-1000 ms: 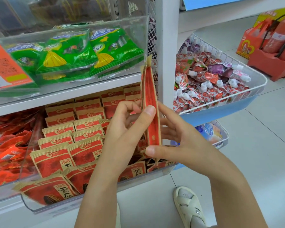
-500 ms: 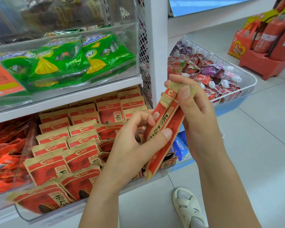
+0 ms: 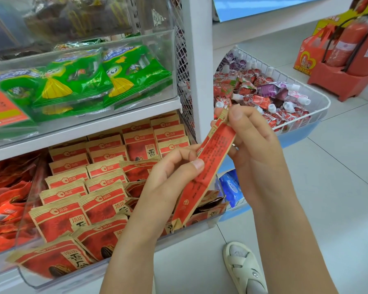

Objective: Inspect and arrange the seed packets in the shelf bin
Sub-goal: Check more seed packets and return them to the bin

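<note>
Fingers of both hands are closed on one red seed packet (image 3: pixel 204 166), which is held edge-on and tilted in the air in front of the clear shelf bin (image 3: pixel 123 272). By the right hand (image 3: pixel 257 149) the top seal is pinched between thumb and forefinger; by the left hand (image 3: pixel 168 181) the middle of the packet is pinched, thumb on the printed face and fingers curled behind. The packet appears to be held this way so that its back print and seams can be looked over, which is judged to be the inspecting part of the task. Whether a second packet is pressed behind it cannot be told.

Inside the bin, more red and tan packets (image 3: pixel 83 187) are stood in overlapping rows on the left and middle, while those at the right end, below the held packet, are lying tumbled and slanted. That gap is judged to be where the held packet will be needed, so the arranging is thought to be only partly done.

Green snack bags (image 3: pixel 77 81) are kept in a clear bin on the shelf above. A white wire basket (image 3: pixel 319 111) of small pouches is hung to the right of the white post (image 3: pixel 198 66). Red extinguishers (image 3: pixel 357 41) are stood on the floor beyond, and a pale sandal (image 3: pixel 244 268) is seen below.
</note>
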The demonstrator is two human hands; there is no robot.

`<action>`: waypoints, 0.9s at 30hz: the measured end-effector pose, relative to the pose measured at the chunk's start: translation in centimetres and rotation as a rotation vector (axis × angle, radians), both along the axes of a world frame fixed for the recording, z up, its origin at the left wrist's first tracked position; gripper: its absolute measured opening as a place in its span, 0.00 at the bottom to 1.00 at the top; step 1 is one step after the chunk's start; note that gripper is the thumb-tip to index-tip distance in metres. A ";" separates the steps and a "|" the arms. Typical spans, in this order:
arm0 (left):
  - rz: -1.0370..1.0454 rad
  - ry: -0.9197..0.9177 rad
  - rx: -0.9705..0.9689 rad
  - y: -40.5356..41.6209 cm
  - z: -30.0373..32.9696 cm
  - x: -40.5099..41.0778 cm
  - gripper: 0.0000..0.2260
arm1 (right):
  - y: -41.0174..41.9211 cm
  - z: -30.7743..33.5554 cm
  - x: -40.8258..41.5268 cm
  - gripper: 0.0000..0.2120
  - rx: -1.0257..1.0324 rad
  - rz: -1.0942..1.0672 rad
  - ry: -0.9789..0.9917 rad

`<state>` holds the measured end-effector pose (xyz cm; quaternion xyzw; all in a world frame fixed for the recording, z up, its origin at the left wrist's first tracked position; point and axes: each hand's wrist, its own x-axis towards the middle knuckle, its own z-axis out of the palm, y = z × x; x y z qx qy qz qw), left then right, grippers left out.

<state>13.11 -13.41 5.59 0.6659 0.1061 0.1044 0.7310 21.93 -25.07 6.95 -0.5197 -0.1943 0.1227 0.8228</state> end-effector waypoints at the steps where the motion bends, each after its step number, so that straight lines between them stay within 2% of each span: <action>1: 0.008 0.003 -0.005 0.0 -0.1 0.1 0.06 | 0.1 0.0 0.0 0.06 0.004 -0.011 0.010; 4: 0.014 0.012 -0.031 0.0 0.0 0.2 0.02 | 0.4 -0.2 0.0 0.06 -0.005 -0.036 0.003; 5: 0.013 0.007 -0.041 0.0 0.0 0.2 0.02 | 0.4 -0.2 0.0 0.09 -0.017 -0.034 -0.004; 11: 0.088 -0.056 -0.090 0.0 0.5 0.1 0.04 | 0.9 -0.6 -0.4 0.38 -0.066 0.056 -0.048; 13: 0.122 -0.091 -0.123 0.0 0.8 0.0 0.05 | 1.3 -0.8 -0.7 0.44 -0.092 0.079 -0.062; 17: 0.209 0.064 -0.117 2.6 -1.2 2.2 0.10 | 2.0 -1.6 -1.2 0.46 -0.135 0.140 -0.091; 18: 0.238 0.089 -0.175 3.1 -1.4 2.4 0.10 | 2.1 -1.9 -1.3 0.46 -0.150 0.159 -0.107; 20: 0.271 -0.025 -0.275 2.4 -0.8 1.7 0.05 | 2.3 -2.5 -1.5 0.47 -0.196 0.202 -0.152; 21: 0.325 -0.074 -0.326 1.9 -0.1 1.6 0.06 | 2.3 -2.7 -1.6 0.47 -0.228 0.233 -0.181; 23: 0.305 -0.202 -0.341 1.3 0.6 0.0 0.09 | 2.2 -3.2 -1.6 0.47 -0.281 0.312 -0.224; 27: 0.279 -0.186 -0.360 2.0 0.4 0.2 0.08 | 1.1 -3.4 -0.9 0.51 -0.384 0.443 -0.289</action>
